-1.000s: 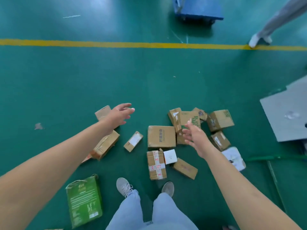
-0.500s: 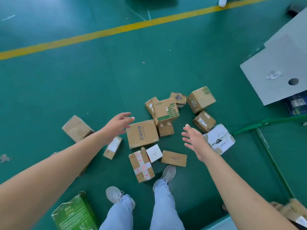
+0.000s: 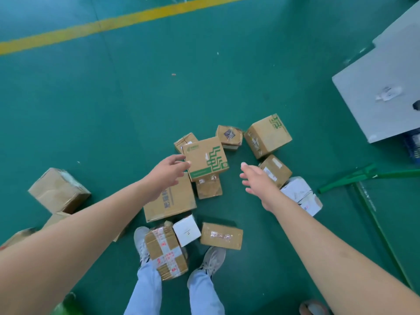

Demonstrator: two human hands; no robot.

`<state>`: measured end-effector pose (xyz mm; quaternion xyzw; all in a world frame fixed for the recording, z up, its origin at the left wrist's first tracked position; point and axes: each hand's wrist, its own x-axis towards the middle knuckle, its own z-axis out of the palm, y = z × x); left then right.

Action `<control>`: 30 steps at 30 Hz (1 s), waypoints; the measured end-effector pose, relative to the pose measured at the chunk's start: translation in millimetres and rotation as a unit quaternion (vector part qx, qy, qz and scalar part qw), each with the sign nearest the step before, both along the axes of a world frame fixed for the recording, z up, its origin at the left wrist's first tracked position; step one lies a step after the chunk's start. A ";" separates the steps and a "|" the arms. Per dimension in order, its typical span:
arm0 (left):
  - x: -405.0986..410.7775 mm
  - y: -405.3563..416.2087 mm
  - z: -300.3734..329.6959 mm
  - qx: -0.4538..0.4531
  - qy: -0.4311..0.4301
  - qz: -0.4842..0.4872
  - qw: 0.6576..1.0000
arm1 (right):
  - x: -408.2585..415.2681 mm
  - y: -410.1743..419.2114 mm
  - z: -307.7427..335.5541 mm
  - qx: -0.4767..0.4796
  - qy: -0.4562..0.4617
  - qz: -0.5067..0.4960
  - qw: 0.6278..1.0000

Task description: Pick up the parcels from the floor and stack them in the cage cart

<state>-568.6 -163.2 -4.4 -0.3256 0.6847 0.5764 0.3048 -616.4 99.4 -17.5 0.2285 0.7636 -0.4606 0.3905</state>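
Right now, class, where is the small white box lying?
In the head view the small white box lies low and centre on the green floor, between the red-taped parcel and the flat brown parcel.

- A green floor fills the view.
- A yellow line runs aslant across its far part.
- A grey board lies at the right edge, with crumpled tape on it.
- A green pole lies on the floor below the board.
- The person's grey shoes and light blue trousers show at the bottom.
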 end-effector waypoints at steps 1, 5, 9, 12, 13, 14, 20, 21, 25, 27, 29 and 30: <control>-3.7 2.6 -18.6 0.002 -0.009 -0.005 1.000 | -3.6 -1.2 -17.4 0.005 -0.004 0.003 1.000; -16.4 4.5 -104.0 0.010 -0.046 -0.017 0.999 | -16.2 -5.3 -101.0 0.025 -0.023 0.009 0.999; -21.0 6.1 -192.4 0.016 -0.098 -0.005 0.995 | -18.7 -6.3 -184.7 0.055 -0.034 0.028 0.998; -25.0 8.2 -254.2 0.029 -0.137 0.015 0.990 | -24.5 -10.0 -243.3 0.076 -0.041 0.035 0.996; -27.1 9.9 -268.3 0.029 -0.142 0.023 0.989 | -28.3 -11.3 -257.5 0.083 -0.037 0.037 0.995; -29.0 11.0 -284.8 0.030 -0.147 0.029 0.988 | -32.0 -12.9 -273.6 0.087 -0.034 0.040 0.995; -41.4 14.7 -359.5 0.036 -0.164 0.078 0.983 | -56.7 -30.9 -346.3 0.091 0.016 0.020 0.995; -42.6 14.3 -369.9 0.042 -0.167 0.076 0.982 | -58.3 -34.9 -356.6 0.087 0.018 0.012 0.996; -40.9 14.2 -385.5 0.038 -0.163 0.045 0.985 | -53.0 -44.6 -369.8 0.074 0.024 -0.021 0.997; -38.3 7.7 -378.0 0.023 -0.158 0.035 0.987 | -49.7 -50.3 -359.6 0.077 0.031 -0.017 0.996; -38.8 -1.9 -362.0 0.024 -0.155 0.041 0.987 | -51.9 -57.0 -341.1 0.081 0.048 -0.006 0.996; -40.0 -8.5 -351.4 0.029 -0.152 0.054 0.987 | -54.5 -62.6 -328.3 0.079 0.057 0.001 0.995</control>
